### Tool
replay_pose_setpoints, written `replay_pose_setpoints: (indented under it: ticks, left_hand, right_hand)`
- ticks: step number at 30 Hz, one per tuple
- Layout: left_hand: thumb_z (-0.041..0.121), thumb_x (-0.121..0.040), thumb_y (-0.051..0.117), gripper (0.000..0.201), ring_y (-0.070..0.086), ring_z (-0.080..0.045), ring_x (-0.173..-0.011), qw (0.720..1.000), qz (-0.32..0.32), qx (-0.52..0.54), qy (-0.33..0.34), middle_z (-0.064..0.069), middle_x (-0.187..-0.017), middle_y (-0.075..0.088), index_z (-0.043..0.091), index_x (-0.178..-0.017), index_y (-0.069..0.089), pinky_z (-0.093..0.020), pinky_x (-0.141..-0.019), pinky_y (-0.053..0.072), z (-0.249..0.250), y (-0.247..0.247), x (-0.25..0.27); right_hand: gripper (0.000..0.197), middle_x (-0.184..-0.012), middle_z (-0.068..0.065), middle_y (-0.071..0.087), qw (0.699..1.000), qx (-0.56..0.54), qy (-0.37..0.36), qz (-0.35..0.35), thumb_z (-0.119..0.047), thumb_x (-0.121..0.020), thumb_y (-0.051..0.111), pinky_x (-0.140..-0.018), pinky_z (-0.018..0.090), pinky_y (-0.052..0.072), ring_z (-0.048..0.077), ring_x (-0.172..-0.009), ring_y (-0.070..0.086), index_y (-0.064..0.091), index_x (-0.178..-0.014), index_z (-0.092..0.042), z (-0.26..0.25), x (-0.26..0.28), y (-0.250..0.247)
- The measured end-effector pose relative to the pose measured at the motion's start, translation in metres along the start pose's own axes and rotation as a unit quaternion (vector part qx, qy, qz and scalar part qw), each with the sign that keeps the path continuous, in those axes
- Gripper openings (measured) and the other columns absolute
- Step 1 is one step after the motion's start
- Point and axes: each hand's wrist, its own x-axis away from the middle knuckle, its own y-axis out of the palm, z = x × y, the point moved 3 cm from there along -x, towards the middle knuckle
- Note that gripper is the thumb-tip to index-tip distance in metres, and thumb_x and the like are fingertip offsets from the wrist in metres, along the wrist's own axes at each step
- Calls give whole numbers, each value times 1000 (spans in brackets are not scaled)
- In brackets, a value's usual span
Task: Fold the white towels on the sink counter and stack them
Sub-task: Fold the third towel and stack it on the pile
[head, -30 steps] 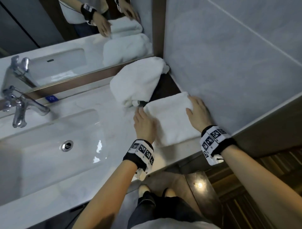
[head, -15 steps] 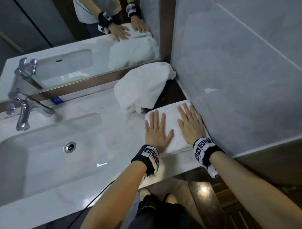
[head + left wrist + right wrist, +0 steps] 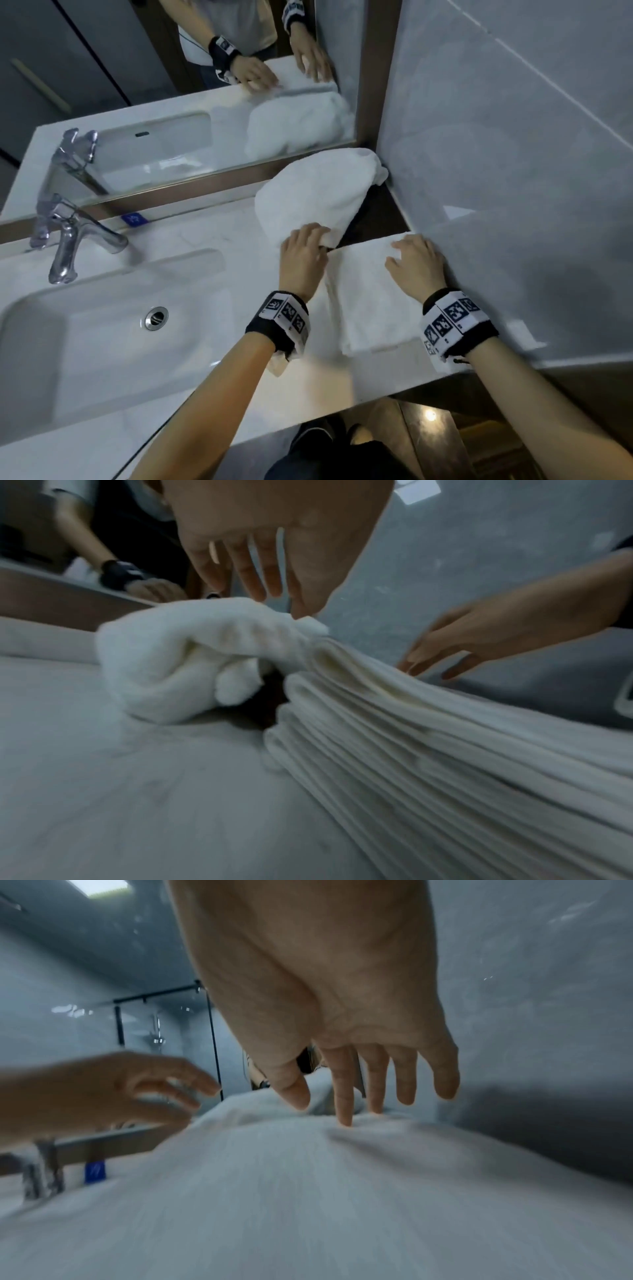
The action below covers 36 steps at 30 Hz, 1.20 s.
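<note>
A folded white towel [image 3: 370, 301] lies on the counter against the right wall, and its layered edge [image 3: 445, 750] shows in the left wrist view. Behind it a crumpled white towel [image 3: 315, 192] is heaped in the corner by the mirror. My left hand [image 3: 315, 236] has its fingers curled over this towel's near edge [image 3: 171, 656] and pinches a raised corner. My right hand [image 3: 411, 260] rests open on the far part of the folded towel [image 3: 308, 1204], its fingertips [image 3: 346, 1118] pressing into the cloth.
The white sink basin [image 3: 102, 342] and chrome faucet [image 3: 68, 240] take up the counter's left half. The mirror [image 3: 171, 102] runs along the back and a grey tiled wall [image 3: 513, 137] stands close on the right. A dark surface [image 3: 373, 212] shows under the crumpled towel.
Both hands lay flat on the folded towel. My left hand has since left it and reached forward to the crumpled towel; my right hand slid toward the folded towel's far edge.
</note>
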Motion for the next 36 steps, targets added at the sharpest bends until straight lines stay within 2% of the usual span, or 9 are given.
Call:
replay_pose_setpoints:
  ticks: [5,9,14,22,26,29,32,34,36]
  left_hand:
    - [18,-75,71,78,31,-31,-134,995,-42,-13,-90,-8,-152,27,18,-143,32,-42,-104,34,-53,-8,-22]
    - [39,-75,73,99,13,-29,-144,985,-132,-42,-99,-5,-159,8,25,-150,10,-48,-114,22,-77,0,-31]
    - [28,-73,75,109,-7,-29,-147,976,-173,0,-131,-5,-160,-8,29,-150,-2,-55,-117,11,-83,11,-50]
    - [8,-83,51,52,50,-35,-117,983,-120,29,-138,-14,-127,52,15,-133,39,-45,-97,39,-103,6,-68]
    - [31,-78,53,47,58,-31,-101,965,-93,153,-194,-13,-114,64,14,-122,51,-32,-76,39,-119,-12,-53]
    - [35,-78,61,33,57,-23,-93,927,-36,247,-280,-5,-103,64,16,-105,55,-29,-75,39,-128,-35,-42]
    - [28,-79,60,16,60,-19,-78,890,20,319,-326,-3,-91,67,15,-89,58,-25,-60,45,-126,-66,-40]
    - [34,-74,55,17,58,-14,-58,870,25,353,-343,2,-72,68,18,-76,60,-20,-43,40,-120,-87,-39]
    - [31,-81,52,16,56,-11,-57,832,31,417,-364,4,-68,65,18,-83,60,-22,-46,43,-116,-105,-37]
  right_hand:
    - [43,-136,12,51,986,-164,1,-31,-20,-89,57,-103,40,39,28,-124,48,50,-131,-13,-35,-39,-20]
    - [77,-150,15,32,960,-265,23,-91,-12,-88,59,-105,39,34,31,-135,36,13,-149,-22,-60,-66,-19]
    - [95,-156,18,12,961,-262,-7,-86,-2,-82,63,-115,41,24,32,-143,20,-3,-150,-14,-87,-97,-11]
    - [58,-137,20,41,995,-70,-58,-48,-2,-86,53,-106,41,31,38,-126,34,37,-141,-13,-91,-107,8]
    - [34,-126,16,42,994,-13,-97,44,-2,-81,55,-100,39,33,35,-121,34,61,-113,-8,-103,-107,-3]
    - [25,-121,20,52,984,-43,-165,57,-5,-84,46,-98,43,35,34,-113,45,54,-107,-1,-123,-109,-16]
    - [10,-89,14,60,977,-140,-163,-1,-18,-92,38,-58,33,38,28,-75,54,43,-99,-13,-143,-112,-32]
    - [5,-86,8,58,971,-172,-166,7,-23,-93,39,-58,34,36,27,-73,52,41,-90,-20,-156,-115,-48]
    - [10,-83,5,56,958,-219,-187,6,-21,-94,42,-66,35,38,24,-78,52,44,-85,-18,-171,-117,-65]
